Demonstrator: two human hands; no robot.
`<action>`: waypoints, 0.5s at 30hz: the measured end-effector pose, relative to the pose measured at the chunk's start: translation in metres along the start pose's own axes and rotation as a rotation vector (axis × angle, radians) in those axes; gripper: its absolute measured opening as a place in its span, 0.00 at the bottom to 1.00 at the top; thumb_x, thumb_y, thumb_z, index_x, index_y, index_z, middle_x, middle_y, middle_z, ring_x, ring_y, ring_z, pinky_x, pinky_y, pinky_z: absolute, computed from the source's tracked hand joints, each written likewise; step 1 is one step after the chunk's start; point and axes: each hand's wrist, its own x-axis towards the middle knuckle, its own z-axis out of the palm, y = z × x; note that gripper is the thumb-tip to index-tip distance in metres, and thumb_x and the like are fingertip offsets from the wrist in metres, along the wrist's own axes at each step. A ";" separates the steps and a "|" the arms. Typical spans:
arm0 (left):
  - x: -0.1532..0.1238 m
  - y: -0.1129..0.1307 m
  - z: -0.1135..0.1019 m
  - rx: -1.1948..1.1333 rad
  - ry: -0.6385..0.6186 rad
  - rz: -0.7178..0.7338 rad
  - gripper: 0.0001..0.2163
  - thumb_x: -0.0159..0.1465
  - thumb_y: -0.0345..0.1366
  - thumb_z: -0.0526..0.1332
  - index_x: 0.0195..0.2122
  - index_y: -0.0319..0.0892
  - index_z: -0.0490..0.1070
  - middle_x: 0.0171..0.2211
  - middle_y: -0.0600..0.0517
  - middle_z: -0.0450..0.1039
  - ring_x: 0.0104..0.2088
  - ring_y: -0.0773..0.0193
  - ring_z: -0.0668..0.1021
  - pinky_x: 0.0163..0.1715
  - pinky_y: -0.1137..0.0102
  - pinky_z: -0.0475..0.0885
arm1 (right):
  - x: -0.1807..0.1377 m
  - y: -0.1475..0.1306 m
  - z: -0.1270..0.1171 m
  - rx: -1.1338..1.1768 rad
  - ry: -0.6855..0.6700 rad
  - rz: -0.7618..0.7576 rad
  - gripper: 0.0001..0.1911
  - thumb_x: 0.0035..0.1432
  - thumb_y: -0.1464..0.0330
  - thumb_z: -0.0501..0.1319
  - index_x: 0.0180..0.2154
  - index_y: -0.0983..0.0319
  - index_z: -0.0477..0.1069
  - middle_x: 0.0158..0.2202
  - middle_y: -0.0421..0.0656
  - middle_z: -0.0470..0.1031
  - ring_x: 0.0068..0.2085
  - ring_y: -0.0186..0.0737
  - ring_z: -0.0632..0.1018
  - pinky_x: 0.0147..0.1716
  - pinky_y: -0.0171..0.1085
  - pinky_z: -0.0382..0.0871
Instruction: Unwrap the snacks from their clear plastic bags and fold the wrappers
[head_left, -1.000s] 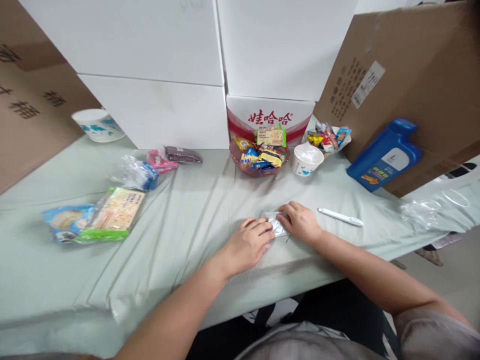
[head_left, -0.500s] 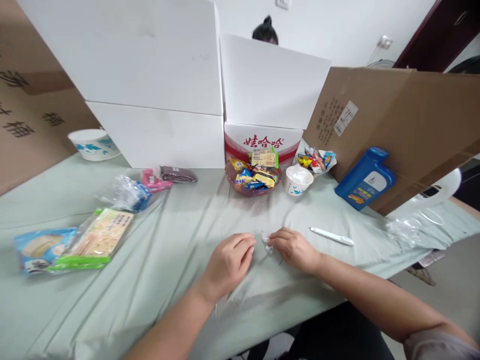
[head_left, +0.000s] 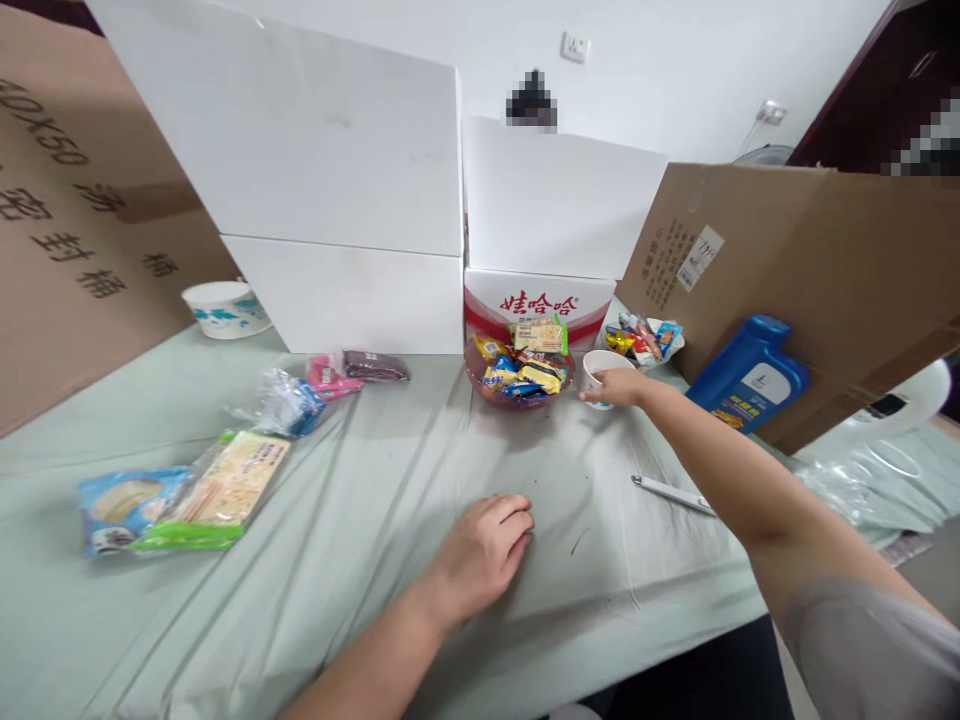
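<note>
Right hand (head_left: 619, 387): at white cup (head_left: 598, 366) rim (cannot tell whether it grips anything).
Left hand (head_left: 486, 548): resting empty on tablecloth (head_left: 375, 480), fingers loosely curled.

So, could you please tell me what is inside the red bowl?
The red bowl holds a heap of small wrapped snacks, yellow, blue and green; whatever lies beneath the top layer is covered.

Right hand (head_left: 621, 387) at paper cup (head_left: 598, 362), left hand (head_left: 487, 545) resting on tablecloth (head_left: 360, 480)
Cup just beside snack bowl (head_left: 517, 375); pen (head_left: 667, 491) near right forearm; left fingers loosely curled, holding nothing
</note>
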 end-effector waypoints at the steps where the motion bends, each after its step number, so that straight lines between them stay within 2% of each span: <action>1: 0.001 0.000 0.000 0.002 -0.015 0.004 0.08 0.64 0.26 0.54 0.36 0.41 0.72 0.41 0.48 0.75 0.39 0.60 0.77 0.39 0.64 0.75 | 0.002 0.000 0.000 -0.013 -0.035 0.004 0.38 0.57 0.46 0.58 0.57 0.67 0.70 0.52 0.58 0.75 0.52 0.58 0.75 0.49 0.45 0.67; 4: 0.002 0.000 0.000 -0.003 -0.057 0.009 0.08 0.65 0.26 0.54 0.34 0.41 0.72 0.38 0.48 0.75 0.39 0.60 0.76 0.39 0.65 0.74 | 0.004 -0.002 -0.003 -0.045 -0.087 0.006 0.38 0.55 0.47 0.61 0.57 0.67 0.70 0.52 0.57 0.76 0.52 0.57 0.76 0.48 0.43 0.67; 8: 0.003 -0.003 0.003 -0.016 -0.105 0.024 0.06 0.64 0.27 0.56 0.34 0.41 0.72 0.37 0.48 0.75 0.40 0.61 0.75 0.41 0.65 0.73 | -0.004 -0.007 -0.008 -0.079 -0.029 -0.014 0.33 0.57 0.52 0.61 0.55 0.69 0.72 0.52 0.58 0.75 0.52 0.56 0.76 0.49 0.43 0.66; 12: 0.003 -0.004 0.004 0.010 -0.162 0.008 0.05 0.63 0.28 0.58 0.34 0.40 0.73 0.36 0.49 0.75 0.41 0.60 0.74 0.43 0.65 0.72 | -0.028 -0.010 -0.016 -0.097 0.160 -0.064 0.31 0.57 0.53 0.61 0.57 0.66 0.70 0.61 0.55 0.66 0.60 0.58 0.67 0.56 0.47 0.60; 13: 0.003 -0.003 0.003 0.019 -0.173 0.000 0.05 0.63 0.28 0.59 0.34 0.40 0.74 0.36 0.49 0.75 0.41 0.60 0.74 0.44 0.65 0.72 | -0.038 -0.010 -0.016 -0.092 0.236 -0.075 0.30 0.59 0.54 0.59 0.56 0.66 0.70 0.61 0.55 0.66 0.60 0.58 0.66 0.57 0.47 0.60; 15: 0.003 -0.002 0.003 0.029 -0.194 -0.012 0.04 0.63 0.29 0.60 0.34 0.40 0.74 0.37 0.49 0.76 0.42 0.60 0.74 0.44 0.65 0.71 | -0.063 -0.007 -0.011 -0.057 0.439 -0.111 0.26 0.62 0.55 0.55 0.51 0.67 0.74 0.54 0.55 0.73 0.55 0.54 0.71 0.55 0.46 0.62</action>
